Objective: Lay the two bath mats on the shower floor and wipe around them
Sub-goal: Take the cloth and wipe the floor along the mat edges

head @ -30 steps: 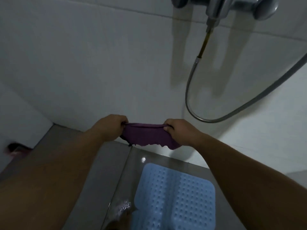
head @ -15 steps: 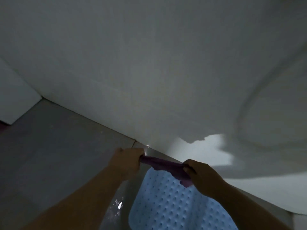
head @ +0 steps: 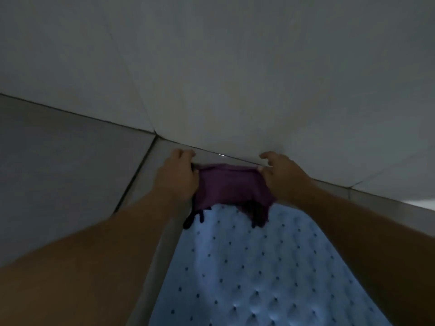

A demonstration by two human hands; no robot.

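Where the grey shower floor [head: 70,175] meets the pale tiled wall [head: 235,67], both bare hands are down at the junction with a purple cloth [head: 229,184] stretched between them; the left hand [head: 175,178] grips the cloth's left edge, fingers curled over it and knuckles up, its fingertips close to the base of the wall; the right hand [head: 281,175] holds the right edge between thumb and the side of the palm, while its fingers [head: 266,156] are loosely bent and lifted a little above the cloth, pointing at the wall. The cloth lies bunched on the floor in the narrow strip between the wall and the far end of a light blue bath mat [head: 247,274]; its near, ragged edge droops over that end of the mat, and a dark loop or tag (too blurred to tell which) hangs from its lower left corner onto the mat. The mat lies flat on the floor, dotted with small dark holes and raised bumps, running from the cloth toward the bottom of the view; the left forearm crosses the floor tiles to its left, and the right forearm covers part of its right side. Only this one mat is in view; the scene is dim and slightly blurred.
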